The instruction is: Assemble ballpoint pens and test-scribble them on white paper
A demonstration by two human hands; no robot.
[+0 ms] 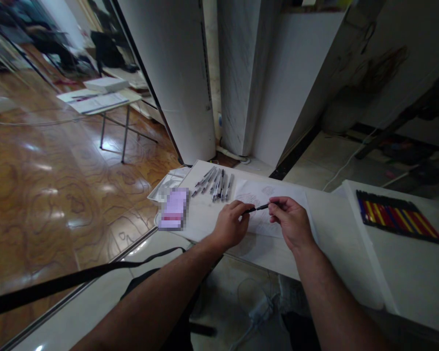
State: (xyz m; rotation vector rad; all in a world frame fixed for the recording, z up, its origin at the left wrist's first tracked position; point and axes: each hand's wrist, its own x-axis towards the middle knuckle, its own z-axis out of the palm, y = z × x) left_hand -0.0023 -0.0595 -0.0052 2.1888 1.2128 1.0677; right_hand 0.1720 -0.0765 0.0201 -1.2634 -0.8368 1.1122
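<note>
Above a sheet of paper (296, 226) with reddish scribbles, my two hands meet almost tip to tip. My left hand (231, 225) pinches a short black piece that looks like a pen cap (249, 210). Between the thumb and fingers of my right hand (289, 217) is a slim black pen (263, 206), its narrow end pointing left at the cap. Whether the two parts touch is too small to tell. Several clear-barrelled pens (215, 183) lie loosely together on the white table (336, 229), beyond my left hand.
A blurred purple phone-like object (173, 208) lies at the table's left edge, beside a white tray (161, 190). On the right, a raised white surface (398, 263) carries a set of coloured pens (400, 217). A tall white cabinet (171, 73) stands behind; cables hang below.
</note>
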